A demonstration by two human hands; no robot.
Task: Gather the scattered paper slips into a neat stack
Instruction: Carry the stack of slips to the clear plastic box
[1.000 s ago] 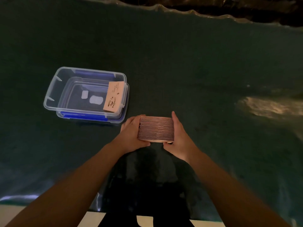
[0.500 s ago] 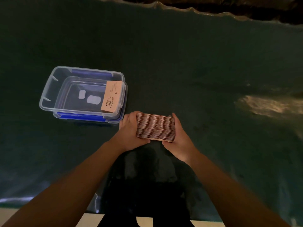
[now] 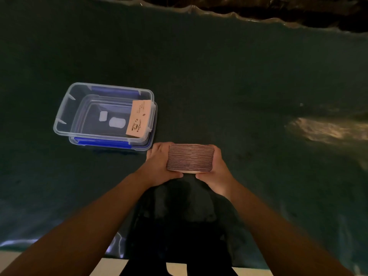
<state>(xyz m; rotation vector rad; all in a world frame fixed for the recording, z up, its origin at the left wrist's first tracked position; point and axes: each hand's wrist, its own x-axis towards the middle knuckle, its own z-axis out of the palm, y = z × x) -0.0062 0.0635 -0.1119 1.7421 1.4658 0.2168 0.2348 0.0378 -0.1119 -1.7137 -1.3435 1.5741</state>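
Note:
A thick stack of brown paper slips [image 3: 190,157] stands on edge, its layered edges facing me, just above the dark green table cover. My left hand [image 3: 158,165] grips its left end and my right hand [image 3: 216,169] grips its right end, thumbs curled under the near side. One more brown slip [image 3: 138,118] with a printed cup logo leans against the inner right wall of the clear plastic box [image 3: 63,114] to the left.
The clear box with blue clips sits on its lid at the left, a short gap from my left hand. A glare patch [image 3: 326,130] shines on the cover at the right. The cover's wavy far edge [image 3: 219,12] runs along the top.
Both hands have kept hold of the stack and shifted it slightly left toward the box. The stack's edges look more even now.

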